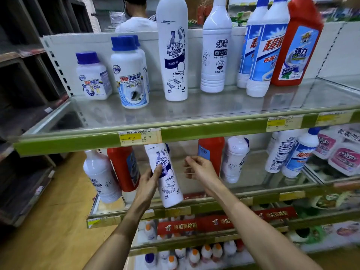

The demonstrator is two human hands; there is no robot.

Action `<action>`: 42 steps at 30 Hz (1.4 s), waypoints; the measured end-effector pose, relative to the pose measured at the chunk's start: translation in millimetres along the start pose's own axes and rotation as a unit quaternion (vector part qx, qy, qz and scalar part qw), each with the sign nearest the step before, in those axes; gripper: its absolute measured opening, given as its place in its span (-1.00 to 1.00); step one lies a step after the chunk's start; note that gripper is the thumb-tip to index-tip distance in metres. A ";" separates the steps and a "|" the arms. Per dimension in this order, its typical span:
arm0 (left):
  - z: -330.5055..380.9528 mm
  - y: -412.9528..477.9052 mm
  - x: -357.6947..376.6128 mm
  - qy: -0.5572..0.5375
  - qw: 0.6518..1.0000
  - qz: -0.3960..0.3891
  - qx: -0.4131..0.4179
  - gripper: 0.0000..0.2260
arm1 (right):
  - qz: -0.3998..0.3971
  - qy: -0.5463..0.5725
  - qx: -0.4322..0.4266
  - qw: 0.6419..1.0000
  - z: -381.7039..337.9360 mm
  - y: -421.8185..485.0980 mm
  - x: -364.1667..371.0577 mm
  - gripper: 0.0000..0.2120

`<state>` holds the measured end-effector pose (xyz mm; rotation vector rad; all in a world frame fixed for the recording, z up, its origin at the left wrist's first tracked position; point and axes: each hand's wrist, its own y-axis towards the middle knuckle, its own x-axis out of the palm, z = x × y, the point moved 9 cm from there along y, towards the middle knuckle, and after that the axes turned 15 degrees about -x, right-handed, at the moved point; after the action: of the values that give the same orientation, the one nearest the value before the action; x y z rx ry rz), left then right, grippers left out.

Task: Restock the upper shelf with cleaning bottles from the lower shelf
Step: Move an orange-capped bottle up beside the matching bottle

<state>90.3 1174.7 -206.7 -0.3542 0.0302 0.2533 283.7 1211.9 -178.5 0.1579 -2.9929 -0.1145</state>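
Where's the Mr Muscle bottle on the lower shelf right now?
Head view, left of centre: the Mr Muscle bottle, tilted, in the left hand, between a red bottle and the right hand.

The upper shelf (214, 108) has a smooth, glossy top that mirrors the bottles standing on it. The white bottle (167, 178) is smooth plastic with a soft sheen, and the red bottle (298, 45) is glossier plastic. The price tag (139, 136) is matt paper on a green plastic strip (68, 142). The floor (58, 221) looks like smooth wood.
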 end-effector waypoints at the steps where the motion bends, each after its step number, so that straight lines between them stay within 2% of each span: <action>1: -1.9 -2.1 2.8 -0.027 0.999 -0.008 -0.018 -0.59 | 0.003 -0.006 -0.003 1.000 -1.0 2.3 1.1 -0.90; 4: -2.5 -16.3 16.0 -0.089 0.994 -0.042 -0.052 -0.75 | 0.000 -0.029 -0.010 1.000 -5.7 4.0 5.1 -0.89; 7: -6.2 -30.5 25.7 -0.084 0.993 -0.063 -0.059 -0.73 | -0.032 -0.060 -0.017 0.998 -8.3 0.6 10.6 -0.71; 9: -9.4 -37.7 26.6 -0.068 0.994 -0.066 -0.051 -0.72 | -0.040 -0.056 -0.015 0.998 -7.8 -2.5 12.3 -0.68; 13: -16.6 -56.9 33.1 -0.012 0.995 -0.090 -0.046 -0.58 | -0.036 -0.050 -0.028 0.998 -13.4 -7.7 10.7 -0.77; 19: -24.9 -92.5 33.7 0.018 0.997 -0.075 -0.020 -0.75 | -0.032 -0.033 -0.051 0.998 -13.6 -31.6 2.2 -0.78; 21: -25.5 -102.9 33.2 0.017 0.997 -0.078 -0.008 -0.72 | -0.046 -0.026 -0.058 0.997 -13.3 -42.0 1.4 -0.79; 24: -24.3 -116.2 31.1 0.027 0.997 -0.074 0.017 -0.55 | -0.058 -0.018 -0.062 0.996 -14.7 -55.6 -0.3 -0.72; 26: -21.8 -125.1 29.4 0.027 0.996 -0.073 0.038 -0.45 | -0.065 -0.021 -0.084 0.994 -23.1 -63.9 0.9 -0.63; 28: -16.6 -135.2 28.6 0.013 0.995 -0.080 0.050 -0.43 | -0.069 -0.028 -0.112 0.991 -37.7 -71.1 3.9 -0.66; 30: -5.3 -147.5 28.3 0.001 0.994 -0.088 0.070 -0.45 | -0.076 -0.028 -0.150 0.985 -60.4 -77.7 9.0 -0.72; 35: 55.0 -174.6 27.2 -0.036 0.984 -0.105 0.142 -0.46 | -0.077 -0.019 -0.233 0.969 -132.7 -79.6 18.7 -0.62; 40: 132.3 -182.4 23.7 -0.074 0.972 -0.093 0.201 -0.56 | -0.063 0.013 -0.262 0.963 -210.6 -62.2 28.3 -0.62; 42: 160.0 -181.2 24.2 -0.091 0.969 -0.096 0.211 -0.65 | -0.065 0.011 -0.271 0.960 -237.8 -49.9 33.3 -0.55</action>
<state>156.8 1071.7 3.0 0.0917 -0.1289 0.0821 290.5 1142.5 56.6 0.2864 -2.7964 -0.9225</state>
